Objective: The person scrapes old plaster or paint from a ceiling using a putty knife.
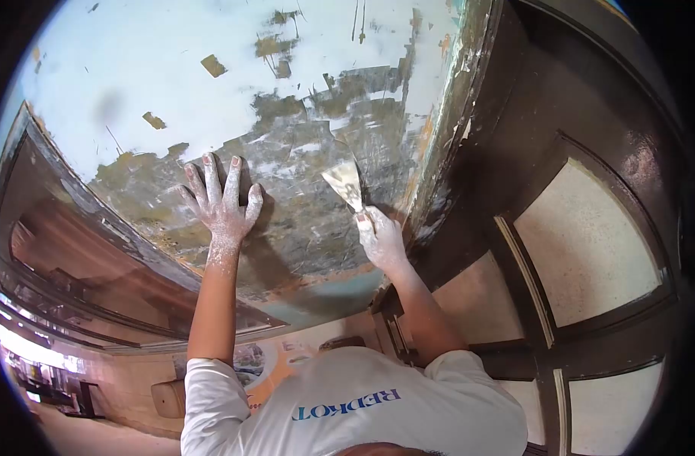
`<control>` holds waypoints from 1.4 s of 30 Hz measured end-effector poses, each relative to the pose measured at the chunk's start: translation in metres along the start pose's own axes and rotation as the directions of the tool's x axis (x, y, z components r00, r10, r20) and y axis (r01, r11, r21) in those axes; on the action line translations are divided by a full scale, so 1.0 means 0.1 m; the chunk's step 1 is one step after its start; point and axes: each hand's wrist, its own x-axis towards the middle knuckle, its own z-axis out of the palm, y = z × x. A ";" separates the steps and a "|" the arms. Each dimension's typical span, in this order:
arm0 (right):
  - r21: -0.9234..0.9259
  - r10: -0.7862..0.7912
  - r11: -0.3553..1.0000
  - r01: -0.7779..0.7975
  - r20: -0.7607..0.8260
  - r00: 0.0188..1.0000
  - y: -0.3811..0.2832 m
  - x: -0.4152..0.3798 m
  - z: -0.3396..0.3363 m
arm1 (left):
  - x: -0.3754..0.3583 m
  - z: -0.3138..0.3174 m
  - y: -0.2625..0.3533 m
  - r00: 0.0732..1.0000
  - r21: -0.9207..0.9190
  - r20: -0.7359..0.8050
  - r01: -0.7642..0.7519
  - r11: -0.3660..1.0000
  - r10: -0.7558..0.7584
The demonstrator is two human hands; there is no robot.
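My left hand (223, 204) lies against the wall (302, 156) with its fingers spread, and it holds nothing. White dust coats that hand and its wrist. My right hand (383, 242), also dusty, is closed round the handle of a scraper (345, 181). Its wide, whitish-smeared blade points up and left, at the wall's surface; whether the edge touches cannot be made out. Around both hands the wall is a patchy grey-brown, with pale paint (157, 68) above it in ragged edges and a few isolated bare spots.
A worn, chipped frame edge (448, 125) borders the wall on the right, beside a dark panelled door (583, 235). To the left is a framed glass pane (97, 251) with a peeling border. A brown chair-like object (167, 398) stands below left on the floor.
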 end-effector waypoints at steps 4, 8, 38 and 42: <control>0.000 -0.099 0.995 0.099 -0.008 0.995 -0.29 0.17 0.09 | 0.01 -0.02 0.02 1.000 0.004 0.008 -0.014 1.000 0.014; 0.018 0.034 0.999 -0.035 0.061 0.998 -0.17 0.04 0.19 | 0.01 -0.02 0.01 1.000 0.003 0.010 -0.029 1.000 0.029; 0.137 0.082 0.988 -0.077 -0.035 0.996 -0.46 -0.03 0.43 | 0.00 -0.07 -0.01 0.997 -0.021 0.056 -0.049 0.999 0.050; 0.094 0.039 0.995 -0.036 -0.039 0.998 -0.46 -0.02 0.45 | 0.00 -0.08 -0.03 0.996 -0.012 0.072 -0.056 0.998 0.056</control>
